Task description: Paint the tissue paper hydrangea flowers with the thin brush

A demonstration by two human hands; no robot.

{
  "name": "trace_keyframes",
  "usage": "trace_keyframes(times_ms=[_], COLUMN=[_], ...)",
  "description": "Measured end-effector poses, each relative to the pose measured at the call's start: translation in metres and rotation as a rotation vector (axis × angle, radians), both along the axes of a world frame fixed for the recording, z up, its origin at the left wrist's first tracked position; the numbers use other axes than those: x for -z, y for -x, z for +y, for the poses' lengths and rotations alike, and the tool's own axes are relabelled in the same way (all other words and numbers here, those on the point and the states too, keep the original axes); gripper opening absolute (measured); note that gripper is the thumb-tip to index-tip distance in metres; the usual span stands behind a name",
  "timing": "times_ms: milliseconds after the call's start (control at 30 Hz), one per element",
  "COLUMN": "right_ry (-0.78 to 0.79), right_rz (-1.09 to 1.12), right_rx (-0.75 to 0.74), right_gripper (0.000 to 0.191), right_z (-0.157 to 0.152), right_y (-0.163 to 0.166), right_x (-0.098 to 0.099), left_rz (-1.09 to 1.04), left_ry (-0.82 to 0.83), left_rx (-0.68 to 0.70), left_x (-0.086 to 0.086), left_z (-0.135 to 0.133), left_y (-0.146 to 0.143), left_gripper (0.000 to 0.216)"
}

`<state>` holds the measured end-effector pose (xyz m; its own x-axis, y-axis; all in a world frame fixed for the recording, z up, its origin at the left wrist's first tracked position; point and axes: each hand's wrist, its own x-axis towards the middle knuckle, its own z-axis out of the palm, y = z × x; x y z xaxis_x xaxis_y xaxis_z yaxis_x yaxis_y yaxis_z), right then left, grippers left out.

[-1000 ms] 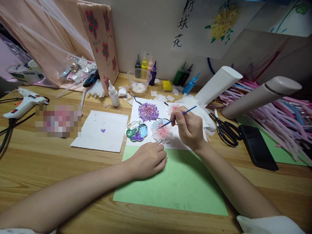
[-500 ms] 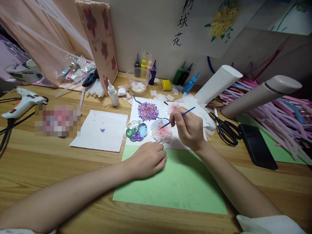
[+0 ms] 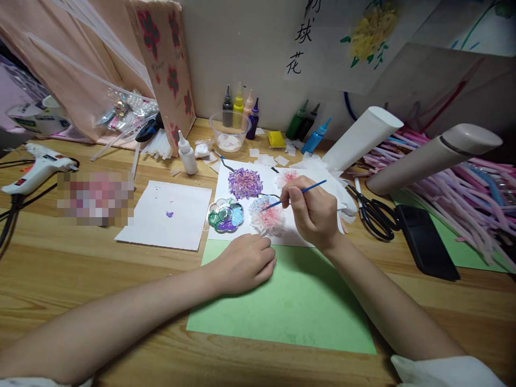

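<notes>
My right hand (image 3: 310,212) pinches a thin blue paintbrush (image 3: 314,186), its tip over the blue-edged part of a ruffled flower (image 3: 268,217). That flower is pink in the middle and white at its lower edge. It lies on a white sheet (image 3: 223,177) beside a purple-and-pink flower (image 3: 245,183) and a pale pink one (image 3: 287,177), which my right hand partly covers. Curled with its fingers folded under, my left hand (image 3: 248,263) rests on the sheet's lower edge and the green paper (image 3: 282,306). Left of the flowers sits a palette (image 3: 226,216) with green, purple and light blue paint.
A white card (image 3: 165,215) with purple marks lies left; beyond it is a glue gun (image 3: 38,169). Paint bottles (image 3: 237,105) and a clear tub (image 3: 229,131) stand behind. Scissors (image 3: 374,215), a phone (image 3: 427,242) and pipe cleaners (image 3: 455,199) lie right.
The brush tip has shifted slightly up the flower, towards its blue edge, and the handle lies a little flatter. My left hand has stayed in place.
</notes>
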<state>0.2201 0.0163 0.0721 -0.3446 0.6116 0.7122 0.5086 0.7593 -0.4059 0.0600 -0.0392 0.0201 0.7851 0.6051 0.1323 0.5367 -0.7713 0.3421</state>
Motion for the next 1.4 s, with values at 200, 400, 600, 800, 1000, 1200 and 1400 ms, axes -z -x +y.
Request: trace_keyframes(times_ms=[200, 400, 600, 800, 1000, 1200, 1400], right_ry=[0.020, 0.016, 0.022, 0.140, 0.165, 0.179, 0.153], right_rz=[-0.030, -0.002, 0.031, 0.087, -0.048, 0.107, 0.153], right_rx=[-0.002, -0.006, -0.010, -0.100, -0.144, -0.073, 0.031], right_gripper=[0.026, 0.025, 0.023, 0.024, 0.024, 0.027, 0.032], right_z=[0.000, 0.000, -0.001, -0.008, -0.008, -0.005, 0.000], right_y=[-0.001, 0.000, 0.000, 0.008, 0.013, 0.004, -0.003], right_x=[0.000, 0.000, 0.001, 0.005, 0.008, 0.003, 0.000], left_rz=[0.000, 0.009, 0.002, -0.025, -0.045, -0.021, -0.011], left_ry=[0.005, -0.012, -0.016, 0.005, 0.022, -0.020, 0.011], left_rx=[-0.001, 0.003, 0.001, 0.007, 0.011, 0.001, 0.000], left_x=[0.000, 0.000, 0.001, 0.001, 0.003, 0.002, 0.000], left_z=[0.000, 0.000, 0.000, 0.000, 0.000, 0.000, -0.001], left_y=[0.000, 0.000, 0.001, 0.000, 0.000, 0.001, 0.001], left_gripper=[0.026, 0.027, 0.026, 0.025, 0.025, 0.025, 0.024])
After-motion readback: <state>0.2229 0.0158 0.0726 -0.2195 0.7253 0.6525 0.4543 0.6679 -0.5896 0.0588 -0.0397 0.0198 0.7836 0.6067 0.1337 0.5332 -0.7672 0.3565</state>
